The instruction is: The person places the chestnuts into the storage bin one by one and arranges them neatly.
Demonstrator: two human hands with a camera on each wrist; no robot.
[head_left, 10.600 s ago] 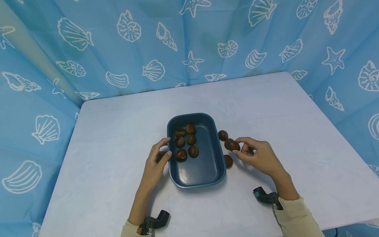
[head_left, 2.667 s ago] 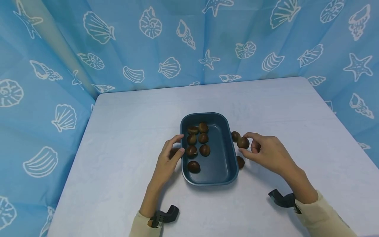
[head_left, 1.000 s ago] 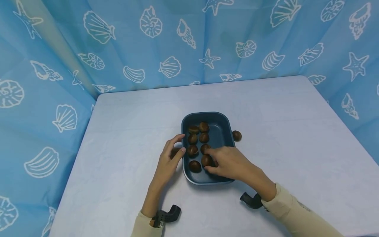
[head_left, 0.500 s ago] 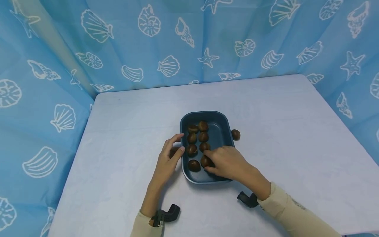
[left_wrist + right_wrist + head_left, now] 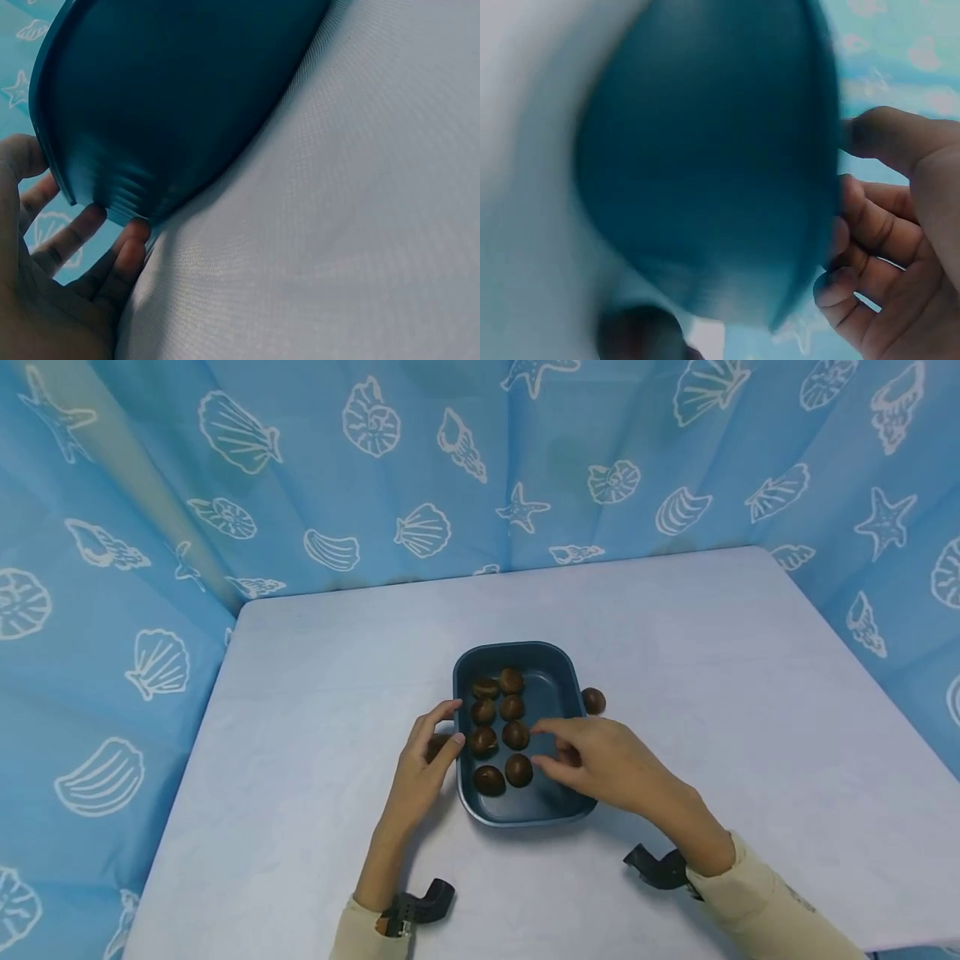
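Note:
A dark blue tray (image 5: pixel 558 814) holds several brown chestnuts in two columns along its left side. My left hand (image 5: pixel 422 768) rests against the tray's left side, thumb and fingertips touching rim and outer wall; the left wrist view shows its fingers (image 5: pixel 67 236) spread there. Over the tray's right half is my right hand (image 5: pixel 600 758), thumb and forefinger apart and nothing between them. Just left of its fingertips sits the front right chestnut (image 5: pixel 518 770), beside the front left chestnut (image 5: pixel 489 780). The right forearm hides part of the tray's right side.
Outside the tray's right wall lies a loose chestnut (image 5: pixel 593 700). A dark round chestnut (image 5: pixel 641 334) shows blurred outside the tray in the right wrist view. White cloth covers the table (image 5: pixel 330 677); a blue shell-print curtain (image 5: pixel 465 468) hangs behind.
My right hand has carried a chestnut from the tray's right into the front of the right column, let it go and drawn back rightward. The tray's chestnuts have increased. My left hand stays at the tray.

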